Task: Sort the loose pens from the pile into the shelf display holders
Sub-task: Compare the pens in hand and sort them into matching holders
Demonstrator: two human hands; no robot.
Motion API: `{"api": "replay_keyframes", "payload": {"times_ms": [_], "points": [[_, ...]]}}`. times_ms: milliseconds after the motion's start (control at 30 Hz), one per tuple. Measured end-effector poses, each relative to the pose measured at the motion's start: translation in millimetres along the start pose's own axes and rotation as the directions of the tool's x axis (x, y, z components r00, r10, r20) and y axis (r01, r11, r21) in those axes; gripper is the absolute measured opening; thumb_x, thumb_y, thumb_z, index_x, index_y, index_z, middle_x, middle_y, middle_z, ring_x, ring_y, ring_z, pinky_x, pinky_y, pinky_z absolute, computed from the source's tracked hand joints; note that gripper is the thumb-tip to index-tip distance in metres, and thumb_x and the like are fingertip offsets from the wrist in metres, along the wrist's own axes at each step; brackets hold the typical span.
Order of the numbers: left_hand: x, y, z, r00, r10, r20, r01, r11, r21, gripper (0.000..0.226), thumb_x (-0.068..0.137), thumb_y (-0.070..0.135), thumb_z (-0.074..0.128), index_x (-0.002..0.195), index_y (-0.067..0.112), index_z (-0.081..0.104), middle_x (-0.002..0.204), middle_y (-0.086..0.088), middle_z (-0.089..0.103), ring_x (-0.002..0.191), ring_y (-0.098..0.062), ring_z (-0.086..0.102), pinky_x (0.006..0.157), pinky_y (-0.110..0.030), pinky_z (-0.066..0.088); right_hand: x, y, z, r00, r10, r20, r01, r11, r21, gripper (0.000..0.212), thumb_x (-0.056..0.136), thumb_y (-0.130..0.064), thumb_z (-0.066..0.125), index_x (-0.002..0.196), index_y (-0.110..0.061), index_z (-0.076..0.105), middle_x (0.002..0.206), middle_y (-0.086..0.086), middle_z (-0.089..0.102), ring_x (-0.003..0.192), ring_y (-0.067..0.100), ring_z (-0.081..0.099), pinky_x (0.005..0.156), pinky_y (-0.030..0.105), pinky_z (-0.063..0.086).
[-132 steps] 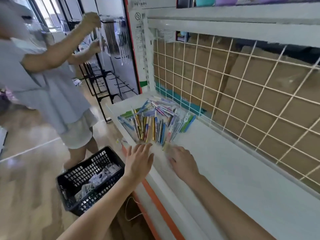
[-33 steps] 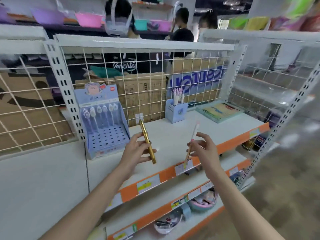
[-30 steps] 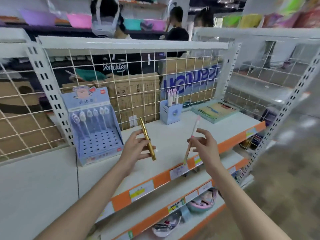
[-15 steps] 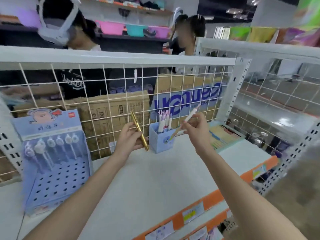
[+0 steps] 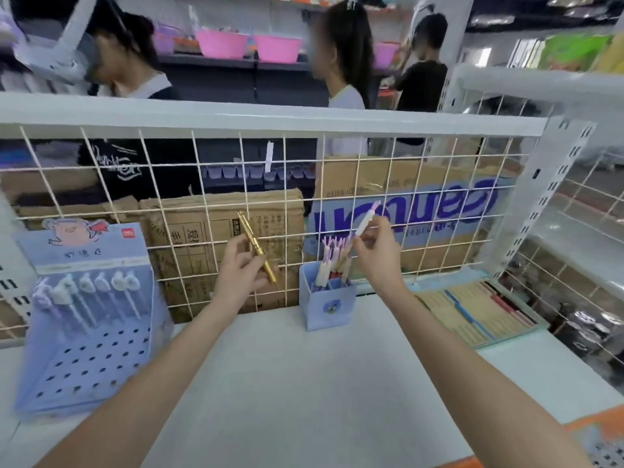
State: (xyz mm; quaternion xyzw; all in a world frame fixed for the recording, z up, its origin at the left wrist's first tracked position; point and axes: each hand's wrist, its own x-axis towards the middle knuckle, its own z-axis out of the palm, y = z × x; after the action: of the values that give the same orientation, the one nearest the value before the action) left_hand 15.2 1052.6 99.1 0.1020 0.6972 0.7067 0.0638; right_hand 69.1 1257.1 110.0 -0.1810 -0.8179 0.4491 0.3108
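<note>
The pink-and-white pen's [image 5: 366,219] lower end is hidden behind the right hand's [image 5: 376,253] fingers. The blue pen cup [image 5: 329,307] hides its pens' [image 5: 329,261] lower halves. The far shoppers' faces are blurred.

Two bare forearms come up from the bottom edge of the head view, each ending in a hand. The left hand [image 5: 240,270] and the right hand [image 5: 377,255] wear no gloves. No sleeve, cuff or fabric shows anywhere along either forearm, from the frame edge up to the wrist. No watch, strap, bracelet or ring can be made out on either wrist or on the fingers. The picture is too soft to tell anything about the nails. No other part of the person's body or clothing shows.
</note>
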Motion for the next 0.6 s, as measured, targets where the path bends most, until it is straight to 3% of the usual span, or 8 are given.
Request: {"api": "replay_keyframes", "payload": {"times_ms": [67,167,267,367,433,500,600], "points": [[1,0,4,1.000,0.013,0.013,-0.013,1.000,0.020,0.043,0.095,0.000,0.047,0.132,0.016,0.033,0.097,-0.010,0.061,0.067,-0.003,0.068,0.056,-0.015,0.053,7,5,1,0.997,-0.045,0.060,0.048,0.998,-0.047,0.030,0.089,-0.005,0.058,0.116,-0.010,0.045,0.082,-0.005,0.057,0.076,0.016,0.056,0.065,0.019,0.041],[4,1,18,0.999,0.043,0.029,-0.045,0.997,0.060,0.043,0.094,-0.001,0.047,0.133,0.012,0.031,0.106,-0.017,0.060,0.079,-0.010,0.068,0.062,-0.018,0.055,17,17,4,0.989,-0.098,0.112,0.113,0.985,-0.129,0.035,0.086,-0.007,0.062,0.114,-0.013,0.043,0.085,0.002,0.065,0.082,0.025,0.062,0.075,0.041,0.052],[8,1,34,0.998,0.068,0.019,-0.069,0.995,0.073,0.043,0.094,-0.001,0.048,0.130,0.016,0.032,0.105,-0.017,0.061,0.089,-0.017,0.068,0.076,-0.029,0.057,20,26,9,0.977,-0.175,0.120,0.193,0.967,-0.165,0.040,0.083,-0.011,0.065,0.115,-0.017,0.041,0.086,0.005,0.067,0.084,0.028,0.063,0.079,0.049,0.051],[15,-4,46,0.997,0.078,0.003,-0.078,0.991,0.112,0.043,0.093,0.000,0.050,0.129,0.015,0.031,0.106,-0.018,0.062,0.095,-0.022,0.067,0.084,-0.035,0.054,21,34,11,0.980,-0.158,0.125,0.175,0.974,-0.145,0.051,0.083,-0.012,0.065,0.121,-0.025,0.034,0.088,0.003,0.065,0.088,0.029,0.060,0.080,0.050,0.050],[18,-8,52,0.995,0.102,-0.006,-0.100,0.983,0.153,0.042,0.093,0.002,0.051,0.126,0.017,0.032,0.103,-0.014,0.064,0.089,-0.012,0.068,0.075,-0.021,0.054,20,37,12,0.985,-0.130,0.114,0.142,0.984,-0.107,0.066,0.083,-0.012,0.065,0.130,-0.037,0.025,0.089,-0.001,0.064,0.090,0.028,0.059,0.085,0.047,0.050],[20,-11,57,0.992,0.123,0.001,-0.121,0.975,0.186,0.039,0.092,0.002,0.052,0.119,0.022,0.033,0.101,-0.011,0.065,0.080,-0.002,0.067,0.064,-0.010,0.050,19,38,11,0.983,-0.140,0.121,0.157,0.977,-0.143,0.079,0.086,-0.013,0.063,0.143,-0.037,0.015,0.088,-0.003,0.064,0.088,0.023,0.059,0.093,0.035,0.040],[24,-18,61,0.990,0.134,0.038,-0.139,0.955,0.263,0.034,0.092,0.006,0.055,0.117,0.020,0.036,0.105,-0.009,0.065,0.092,-0.009,0.066,0.065,-0.010,0.047,17,35,9,0.969,-0.196,0.148,0.228,0.943,-0.243,0.079,0.089,-0.013,0.061,0.148,-0.031,0.011,0.085,-0.001,0.065,0.083,0.018,0.059,0.092,0.031,0.031]]}}
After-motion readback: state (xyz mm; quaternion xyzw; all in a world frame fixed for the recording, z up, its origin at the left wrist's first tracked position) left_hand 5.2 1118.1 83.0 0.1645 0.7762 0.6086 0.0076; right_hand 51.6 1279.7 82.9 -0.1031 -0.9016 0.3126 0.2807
